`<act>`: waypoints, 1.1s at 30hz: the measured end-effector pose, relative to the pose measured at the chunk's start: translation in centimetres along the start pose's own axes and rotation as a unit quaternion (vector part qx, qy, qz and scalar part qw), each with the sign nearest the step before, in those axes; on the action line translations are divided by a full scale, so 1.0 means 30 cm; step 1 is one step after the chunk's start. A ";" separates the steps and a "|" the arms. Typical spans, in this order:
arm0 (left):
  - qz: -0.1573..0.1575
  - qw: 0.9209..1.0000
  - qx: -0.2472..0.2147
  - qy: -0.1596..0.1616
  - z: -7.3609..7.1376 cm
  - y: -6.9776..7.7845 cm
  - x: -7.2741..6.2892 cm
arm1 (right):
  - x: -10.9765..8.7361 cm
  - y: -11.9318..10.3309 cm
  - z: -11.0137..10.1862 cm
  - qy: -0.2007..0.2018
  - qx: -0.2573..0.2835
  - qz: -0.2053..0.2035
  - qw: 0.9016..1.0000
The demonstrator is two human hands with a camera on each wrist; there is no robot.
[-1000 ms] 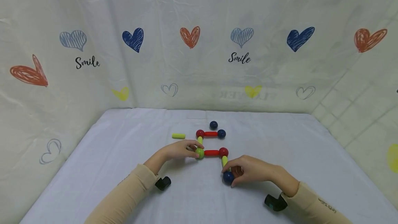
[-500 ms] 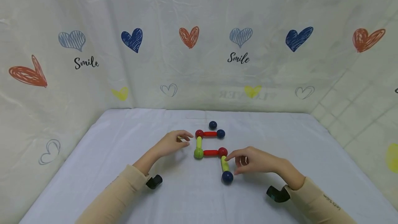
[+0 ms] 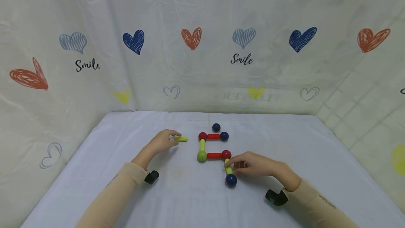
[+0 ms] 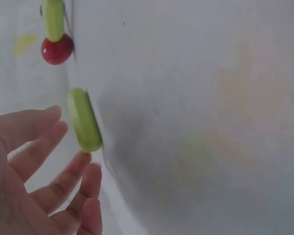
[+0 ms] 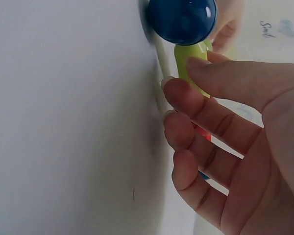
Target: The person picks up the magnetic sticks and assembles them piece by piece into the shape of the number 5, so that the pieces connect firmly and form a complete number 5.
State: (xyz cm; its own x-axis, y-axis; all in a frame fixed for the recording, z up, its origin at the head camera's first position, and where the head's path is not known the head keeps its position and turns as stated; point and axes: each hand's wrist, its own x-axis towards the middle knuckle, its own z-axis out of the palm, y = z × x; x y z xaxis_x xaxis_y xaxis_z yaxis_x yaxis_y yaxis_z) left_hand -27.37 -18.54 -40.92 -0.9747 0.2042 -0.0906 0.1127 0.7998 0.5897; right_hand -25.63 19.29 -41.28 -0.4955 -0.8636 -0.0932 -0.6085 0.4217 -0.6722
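My left hand [image 3: 162,141] is at a loose yellow-green rod [image 3: 182,139] lying on the table. In the left wrist view its fingers are spread beside that rod [image 4: 84,120], the thumb and index apart from it. My right hand [image 3: 253,164] pinches another yellow-green rod [image 3: 229,170] between thumb and index finger. This rod joins a red ball [image 3: 226,154] to a dark blue ball [image 3: 231,181]. From the red ball, a red rod [image 3: 214,155] runs left to a green ball [image 3: 201,156]. In the right wrist view the thumb overlaps the held rod [image 5: 183,63].
Another yellow-green rod [image 3: 202,145] leads from the green ball back to a second red ball [image 3: 202,136]. A red rod [image 3: 213,136] links that to a blue ball [image 3: 224,136]. A loose blue ball [image 3: 216,127] lies behind. White cloth [image 3: 177,200] covers the table.
My left hand has let go of the green ball and moved left to the loose rod. The right hand has shifted from the front blue ball up onto the adjoining yellow-green rod.
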 end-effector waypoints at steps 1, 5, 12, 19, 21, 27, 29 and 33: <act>-0.004 1.000 -0.001 -0.005 0.002 0.000 0.005 | 0.006 0.001 0.002 0.000 -0.004 -0.001 1.000; -0.016 1.000 -0.001 -0.015 0.020 0.014 0.025 | 0.029 0.005 0.009 0.003 -0.010 0.004 1.000; -0.039 0.999 0.035 -0.009 0.043 0.048 0.054 | 0.059 0.012 0.012 0.012 -0.011 0.015 1.000; -0.044 0.998 0.049 -0.006 0.051 0.062 0.051 | 0.073 0.005 0.009 0.011 -0.009 0.021 1.000; -0.039 0.998 0.048 -0.002 0.052 0.067 0.040 | 0.075 0.007 0.008 0.009 -0.007 0.020 1.000; 0.033 0.999 0.041 0.011 0.069 0.133 -0.029 | 0.076 0.008 0.004 0.007 -0.001 0.022 1.000; 0.061 0.997 0.037 0.004 0.084 0.159 -0.057 | 0.075 0.009 0.003 0.007 0.001 0.028 1.000; 0.099 0.994 0.036 -0.018 0.119 0.197 -0.100 | 0.077 0.011 0.004 0.005 0.000 0.030 1.000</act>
State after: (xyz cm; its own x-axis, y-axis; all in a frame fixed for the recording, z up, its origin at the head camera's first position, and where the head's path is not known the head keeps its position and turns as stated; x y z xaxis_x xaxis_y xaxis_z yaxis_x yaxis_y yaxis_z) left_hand -23.09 -12.40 -40.04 -0.9244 0.3813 -0.0077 0.3172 0.7797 0.5399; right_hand -26.90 17.42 -41.80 -0.5378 -0.8335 -0.1264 -0.5775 0.4735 -0.6651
